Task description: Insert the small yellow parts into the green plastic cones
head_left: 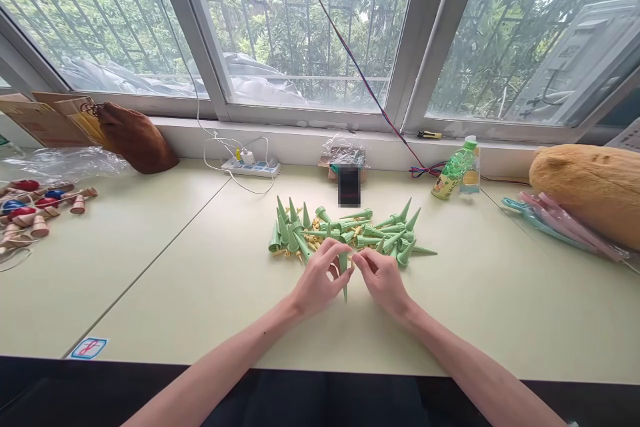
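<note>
1. Head view: green spike (343, 263) gripped between thumb and curled fingers of the left hand (317, 280), just below the centre of the frame, point downward.
2. Just beside it: right hand (385, 280), thumb and forefinger drawn close together; too small a gap to tell whether fully closed or holding something.
3. Probably light, hollow and stiff, judging by the plastic look; perhaps apt to turn in smooth contact; unlikely to break, though possibly bendable at the tip.
4. Best taken around the broader upper part, not by the slim point.
5. Behind, across mid-frame: heap of similar green spikes (406, 252) mixed with small yellow pieces (313, 239).
6. Underneath: pale, flat worktop (200, 307), apparently smooth, with a dark seam at left of frame.
7. Farther back: power strip (253, 167) left of centre, bottle (453, 170) to the right, barred windows (300, 20) along the top; wooden toys (41, 225) at far left, furry cushion (590, 190) at far right.
</note>
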